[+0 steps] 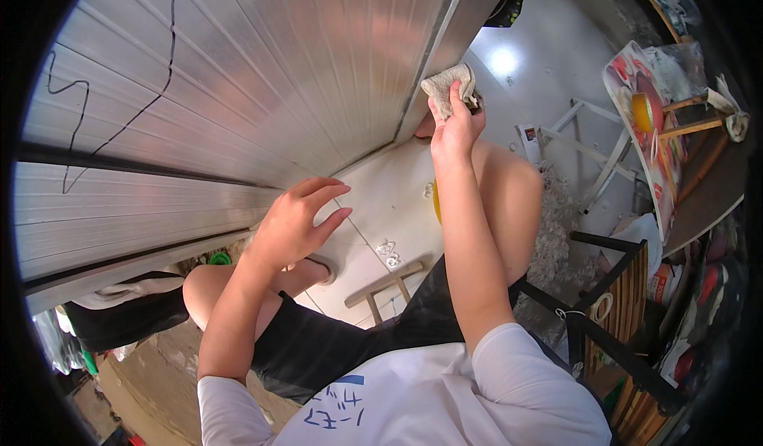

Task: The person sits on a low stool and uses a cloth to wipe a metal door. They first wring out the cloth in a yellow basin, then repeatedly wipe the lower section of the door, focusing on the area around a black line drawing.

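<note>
A folded beige cloth [442, 91] is gripped in my right hand [458, 115], beside the edge frame of a ribbed metal panel door [334, 46]. My fingers lie over the cloth, and part of it is hidden by them. My left hand [301, 219] hangs in the air above my left knee, fingers apart and slightly bent, with nothing in it. A thin dark cord [171, 58] hangs against the panel on the left.
On the right are a white metal frame [608, 160], a folding table [638, 88] with tape on it, and a black metal frame [608, 327] with wooden slats. A wooden stool [384, 285] stands between my legs. Black cloth [128, 312] lies at left.
</note>
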A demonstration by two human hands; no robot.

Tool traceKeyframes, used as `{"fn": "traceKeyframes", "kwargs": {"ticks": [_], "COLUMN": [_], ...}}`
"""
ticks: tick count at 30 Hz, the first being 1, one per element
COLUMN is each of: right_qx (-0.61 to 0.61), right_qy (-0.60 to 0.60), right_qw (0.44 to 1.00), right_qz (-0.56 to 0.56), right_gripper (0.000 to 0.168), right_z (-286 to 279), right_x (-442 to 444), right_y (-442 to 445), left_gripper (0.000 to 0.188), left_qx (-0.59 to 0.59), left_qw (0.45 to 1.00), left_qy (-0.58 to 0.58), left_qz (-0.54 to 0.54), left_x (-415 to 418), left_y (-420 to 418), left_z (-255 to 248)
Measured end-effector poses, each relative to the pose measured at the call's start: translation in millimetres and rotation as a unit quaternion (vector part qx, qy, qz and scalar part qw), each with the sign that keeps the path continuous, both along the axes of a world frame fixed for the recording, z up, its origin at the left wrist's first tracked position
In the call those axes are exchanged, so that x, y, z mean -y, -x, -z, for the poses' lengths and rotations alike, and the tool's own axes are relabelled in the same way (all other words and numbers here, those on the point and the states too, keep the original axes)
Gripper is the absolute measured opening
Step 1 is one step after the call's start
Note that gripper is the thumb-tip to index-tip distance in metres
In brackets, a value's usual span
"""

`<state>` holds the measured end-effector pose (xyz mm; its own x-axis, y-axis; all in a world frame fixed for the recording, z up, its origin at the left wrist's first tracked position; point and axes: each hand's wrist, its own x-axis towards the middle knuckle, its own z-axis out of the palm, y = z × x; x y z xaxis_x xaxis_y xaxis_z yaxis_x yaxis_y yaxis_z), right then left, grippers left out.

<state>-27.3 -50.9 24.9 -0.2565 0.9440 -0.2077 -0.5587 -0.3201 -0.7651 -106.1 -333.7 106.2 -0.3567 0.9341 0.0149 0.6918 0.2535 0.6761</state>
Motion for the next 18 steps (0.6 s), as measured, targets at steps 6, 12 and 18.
{"fn": "traceKeyframes", "kwargs": {"ticks": [6, 12, 18], "right_qx": [0.044, 0.109, 0.159], "right_qy": [0.065, 0.105, 0.139], "right_qw": [0.997, 0.988, 0.977], "right_qz": [-0.003, -0.014, 0.005], "right_gripper": [0.037, 0.04, 0.037], "right_z": [37, 79, 114], "right_x": [-10, -10, -6], "right_y": [-2, -1, 3], "left_gripper": [0.031, 0.032, 0.031], "left_qx": [-0.001, -0.001, -0.006], "left_qw": [1.0, 1.0, 1.0], "left_qy": [-0.001, 0.0, -0.001], "left_qz": [0.003, 0.005, 0.003], "left_x": [-2, -4, -4], "left_y": [-1, 0, 1], "left_z": [0, -2, 1]}}
